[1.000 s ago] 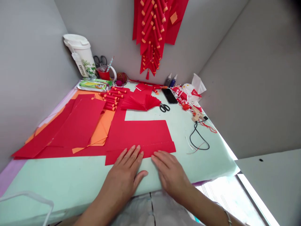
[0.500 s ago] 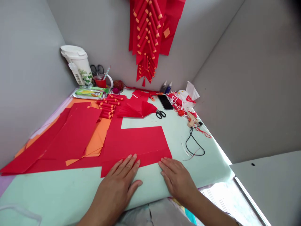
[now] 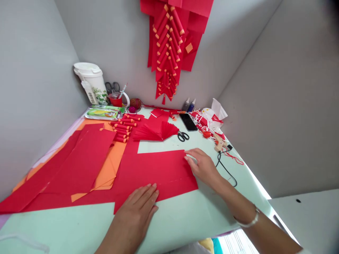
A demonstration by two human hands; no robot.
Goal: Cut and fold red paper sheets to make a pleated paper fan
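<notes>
- Grey walls are enclosing a pale surface.
- Left hand is lying flat on red paper.
- Right hand is curving at its far-right corner, thumb and finger narrowly apart.

I am in a craft corner, a counter boxed in by grey walls. The things set around the phone show it: scissors just in front, shredded paper to its right, small bottles behind, rolled paper tubes well to its left, a red sheet nearer me, a red paper hanging above.
</notes>
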